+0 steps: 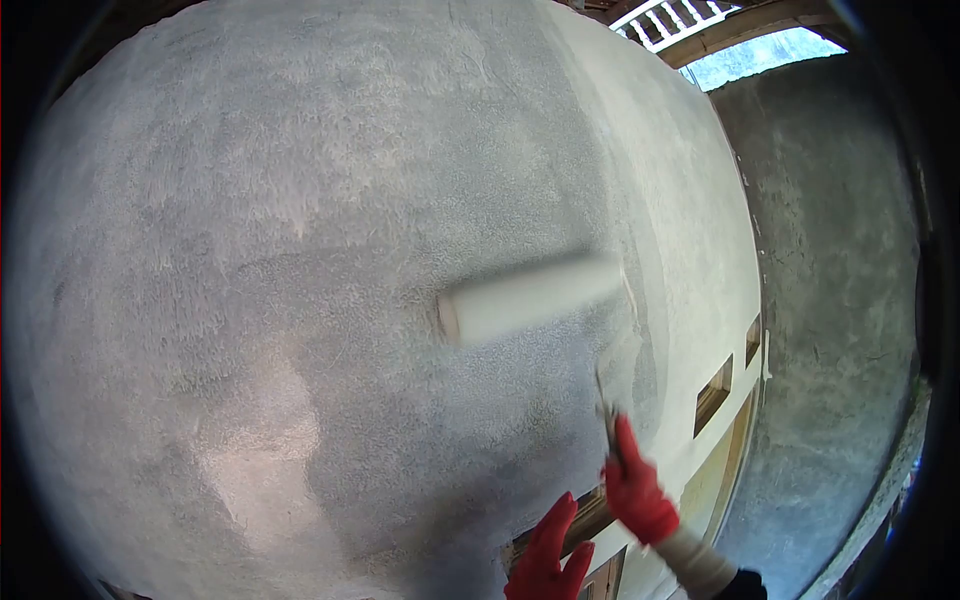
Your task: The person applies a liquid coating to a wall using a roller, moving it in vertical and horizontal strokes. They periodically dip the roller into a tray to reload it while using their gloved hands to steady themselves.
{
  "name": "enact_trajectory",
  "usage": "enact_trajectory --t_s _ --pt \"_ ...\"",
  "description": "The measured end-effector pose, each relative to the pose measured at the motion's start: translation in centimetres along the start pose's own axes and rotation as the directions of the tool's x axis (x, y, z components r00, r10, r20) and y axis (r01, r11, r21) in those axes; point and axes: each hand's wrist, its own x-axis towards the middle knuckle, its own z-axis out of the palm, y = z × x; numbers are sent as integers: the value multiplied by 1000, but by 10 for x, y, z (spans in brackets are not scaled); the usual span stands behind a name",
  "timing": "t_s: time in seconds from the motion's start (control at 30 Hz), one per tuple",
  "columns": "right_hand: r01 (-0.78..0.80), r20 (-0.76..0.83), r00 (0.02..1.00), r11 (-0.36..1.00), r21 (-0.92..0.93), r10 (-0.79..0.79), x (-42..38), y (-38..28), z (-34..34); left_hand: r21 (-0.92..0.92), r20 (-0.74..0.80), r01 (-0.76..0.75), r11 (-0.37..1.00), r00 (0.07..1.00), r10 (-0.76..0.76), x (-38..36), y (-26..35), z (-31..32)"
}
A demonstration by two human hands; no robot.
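Paint roller (530, 300) lies against the rough grey wall (300, 250), up-left of the red-gloved right hand (635, 492) clenched round its handle. Left hand (548, 565) hangs spread, empty, down-left. Window openings (712, 395) sit rightward.

Bare grey concrete wall (840, 300) at right. White balustrade (668, 20) and wooden beam (745, 28) overhead. Rectangular openings (712, 396) down the painted side face.

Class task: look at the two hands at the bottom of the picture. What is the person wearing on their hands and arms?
Both the left hand and the right hand wear bright red gloves. A pale, off-white cuff shows below the right glove, and a dark sleeve follows it. The left arm is out of frame.
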Motion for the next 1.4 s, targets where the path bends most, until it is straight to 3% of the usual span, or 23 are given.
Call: enact_trajectory --t_s 0.03,0.07,0.1,0.17,0.2,0.27,0.37,0.43,0.53,0.6,0.7,0.73,0.8,0.83,0.97,1.17,1.23,1.27,1.3,1.33,1.37,1.4 --pt "-13 7 1000 999 30 13 -27 10 3 48 30 -14 999 999 12 1 0 1" --pt "185 -42 981 975 -120 -191 -48 33 10 51 31 -18 999 999 17 2 -3 6" --pt "55 26 998 996 63 -57 -64 43 13 -47 51 11 999 999 -8 3 -7 13" --pt "186 -28 982 982 22 -186 -50 46 17 -140 81 42 989 996 -31 9 -6 20" --pt "54 22 998 995 81 -56 -34 30 10 -133 84 9 991 996 2 13 2 22" --pt "-41 57 998 994 97 36 26 -7 -5 -135 89 -21 991 995 34 23 16 24" --pt "239 -68 969 970 49 -236 137 -51 -16 -12 142 7 1000 990 -6 35 28 25" --pt "294 -101 949 954 -66 -299 202 -84 -22 -47 134 -85 995 987 91 43 31 30" --pt "126 -96 987 990 -70 -132 256 -123 -26 -14 95 -146 989 985 147 51 37 33" --pt "90 -95 991 992 -88 -98 254 -124 -28 -58 89 -102 993 990 107 50 32 35" --pt "278 -83 952 948 -158 -293 207 -81 -35 -99 91 -80 992 992 89 42 26 34" --pt "258 -48 964 965 -44 -260 182 -63 -34 -89 92 -100 991 990 108 40 24 32" --pt "213 -29 976 976 -31 -214 125 -28 -32 -69 124 -65 995 990 74 34 29 25" --pt "83 28 996 997 3 -83 95 -22 -35 -52 155 -26 998 987 34 31 31 21" --pt "-18 44 999 999 33 16 31 4 -32 -26 163 -22 999 986 26 25 33 13" --pt "64 81 995 998 -3 -64 52 -17 -45 -57 144 11 998 990 -3 13 37 -3" --pt "81 77 994 996 -24 -79 73 -28 -45 -207 72 -9 978 997 24 7 30 -11" --pt "186 48 982 982 -38 -184 89 -33 -45 -212 64 -16 977 997 30 5 26 -16" --pt "287 21 958 956 -53 -286 106 -39 -46 -143 48 -46 989 997 53 3 22 -23" --pt "303 12 953 950 -68 -303 126 -46 -48 -71 33 -78 994 996 80 3 18 -30" --pt "251 -18 966 948 -197 -259 144 -53 -48 -72 27 -86 994 996 88 4 18 -37" --pt "308 -21 951 950 -50 -310 170 -67 -48 33 12 -102 994 995 102 3 20 -44"
